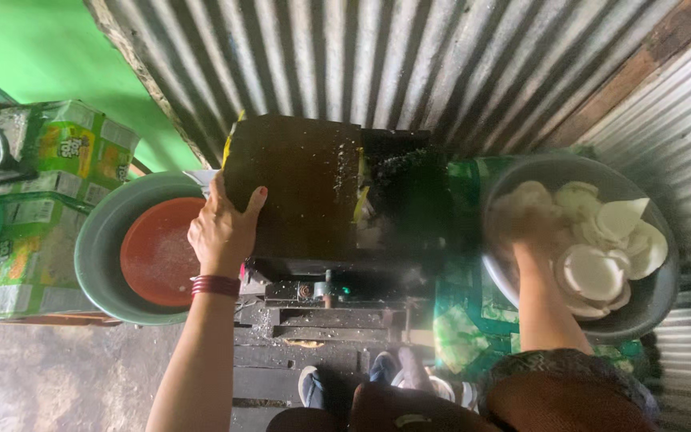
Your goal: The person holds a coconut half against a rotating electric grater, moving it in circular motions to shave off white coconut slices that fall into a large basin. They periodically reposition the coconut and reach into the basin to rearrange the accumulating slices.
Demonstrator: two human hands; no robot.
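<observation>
Nearest to us, at the bottom edge, our knees and sandalled feet [313, 386] rest on dark wooden slats. Above them stands the dark box-like machine [301, 188], seemingly a grater, flecked with white shreds. Our left hand [221, 228] lies open, palm down, on its left edge, thumb hooked over the top, red bangles [215, 286] at the wrist. Our right hand [531, 220] reaches into the metal basin [657, 300] to the right of the machine, among white coconut pieces [593, 272]; motion blur hides the fingers, so we cannot tell whether they grip a piece or only touch the pile. The pieces lie right of the machine, so the right hand is much nearer to them. Left of the machine sits a grey-green bowl [93, 256] holding a red dish [157, 252] dusted with white gratings. The machine's mouth is in shadow and hard to make out.
</observation>
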